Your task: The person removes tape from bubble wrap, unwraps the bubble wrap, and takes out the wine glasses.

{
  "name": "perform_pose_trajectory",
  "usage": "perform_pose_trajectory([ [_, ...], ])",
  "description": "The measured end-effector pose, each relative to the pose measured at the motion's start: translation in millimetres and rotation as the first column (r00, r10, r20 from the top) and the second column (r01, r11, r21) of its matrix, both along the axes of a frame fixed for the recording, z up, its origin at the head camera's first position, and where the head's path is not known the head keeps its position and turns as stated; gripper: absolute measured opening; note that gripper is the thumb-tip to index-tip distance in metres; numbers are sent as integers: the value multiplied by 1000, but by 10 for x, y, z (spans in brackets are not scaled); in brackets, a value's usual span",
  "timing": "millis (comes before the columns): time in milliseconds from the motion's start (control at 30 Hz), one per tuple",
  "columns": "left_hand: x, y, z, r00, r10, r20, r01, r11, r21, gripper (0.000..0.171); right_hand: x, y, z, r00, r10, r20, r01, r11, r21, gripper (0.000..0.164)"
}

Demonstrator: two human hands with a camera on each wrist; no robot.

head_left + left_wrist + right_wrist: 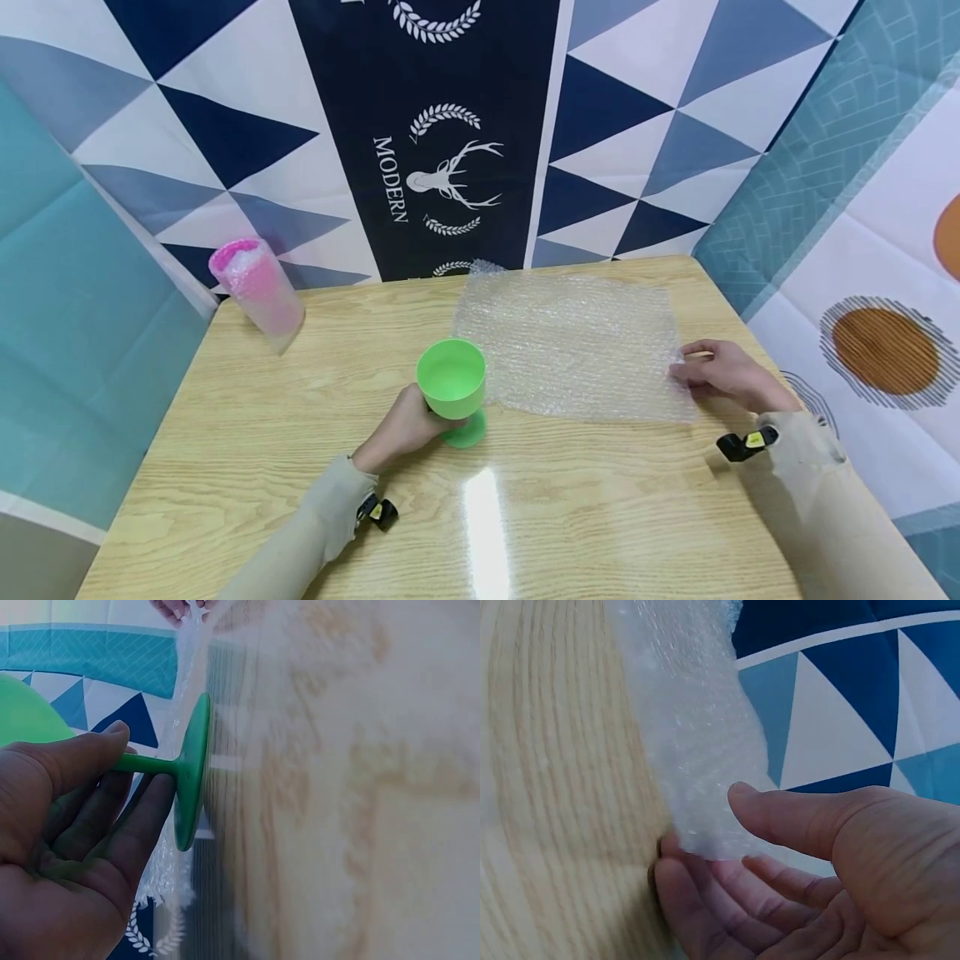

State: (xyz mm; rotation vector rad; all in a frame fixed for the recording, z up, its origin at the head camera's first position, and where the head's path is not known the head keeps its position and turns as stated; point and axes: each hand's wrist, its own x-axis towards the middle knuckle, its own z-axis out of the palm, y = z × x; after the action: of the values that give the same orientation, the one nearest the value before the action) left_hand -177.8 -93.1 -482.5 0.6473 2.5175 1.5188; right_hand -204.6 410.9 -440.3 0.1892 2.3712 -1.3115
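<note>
Currently, left hand (pixel 412 421) grasping a bright green, smooth goblet (pixel 451 379) by its thin stem (pixel 150 762), thumb one side, fingers the other. Goblet roughly upright, bowl mouth up, around the middle of the pale wood-grain tabletop (pixel 600 500), just by the near-left corner of a clear bubble wrap sheet (pixel 570 346). Round green foot (pixel 193 776) faces the wood; contact or small gap, can't tell.

Right hand (pixel 726 375) grasping the sheet's right edge near its near-right corner: thumb on the upper side, fingers curled beneath. Sheet spread flat-ish over the tabletop's far right part, far-left corner poking past the far edge.

Pink cylindrical object (pixel 258 287) in translucent wrapping at the tabletop's far-left corner, well apart from both hands; standing or lying unclear. Glare strip (pixel 486 533) toward the near edge.

Both arms in beige sleeves (pixel 806 475), small black camera (pixel 382 512) with yellow label at each wrist. Beyond the far edge: blue-and-white triangle fabric (pixel 622 125) with a black panel (pixel 457 83), white deer head, "MODERN" lettering.
</note>
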Motion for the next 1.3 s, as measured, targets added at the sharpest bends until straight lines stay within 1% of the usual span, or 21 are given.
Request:
perform_pose_trajectory([
  [100, -7, -5, 0, 1000, -4, -1, 4, 1000, 5, 53, -10, 11, 62, 1000, 25, -15, -24, 999, 30, 74],
  [200, -16, -5, 5, 1000, -9, -13, 9, 1000, 3, 54, -29, -3, 149, 997, 55, -47, -50, 992, 113, 75],
  [300, -23, -4, 9, 1000, -8, -29, 8, 1000, -3, 54, -53, -38, 227, 992, 90, -84, -71, 976, 207, 74],
  [467, -21, -4, 9, 1000, 0, -30, 0, 1000, -2, 54, -102, -140, 349, 978, 166, -126, -115, 935, 335, 74],
  [600, -8, -5, 10, 1000, -3, -16, 3, 1000, 3, 53, -161, -245, 416, 958, 249, -145, -170, 894, 414, 76],
  [667, -3, -6, 9, 1000, -6, -16, 6, 1000, 8, 53, -198, -299, 438, 943, 291, -161, -194, 874, 445, 76],
  [700, 1, -7, 10, 1000, -4, -19, 4, 1000, 8, 54, -217, -327, 448, 935, 311, -170, -204, 865, 458, 76],
  [833, 8, -8, 14, 999, 4, -34, -4, 1000, 5, 54, -302, -440, 487, 916, 360, -177, -235, 839, 490, 77],
  [967, 9, -5, 17, 999, 7, -31, -6, 1000, 5, 54, -393, -549, 496, 912, 381, -150, -261, 823, 505, 80],
  [1133, 14, -3, 10, 1000, 2, -25, -1, 1000, 7, 54, -520, -653, 432, 902, 417, -114, -304, 800, 517, 86],
  [1233, 19, -6, 6, 1000, 3, -29, -3, 1000, 3, 52, -594, -719, 382, 889, 446, -103, -332, 783, 526, 89],
  [1300, 22, -7, 6, 1000, 3, -30, -3, 1000, 1, 51, -633, -762, 349, 881, 464, -91, -347, 766, 541, 91],
])
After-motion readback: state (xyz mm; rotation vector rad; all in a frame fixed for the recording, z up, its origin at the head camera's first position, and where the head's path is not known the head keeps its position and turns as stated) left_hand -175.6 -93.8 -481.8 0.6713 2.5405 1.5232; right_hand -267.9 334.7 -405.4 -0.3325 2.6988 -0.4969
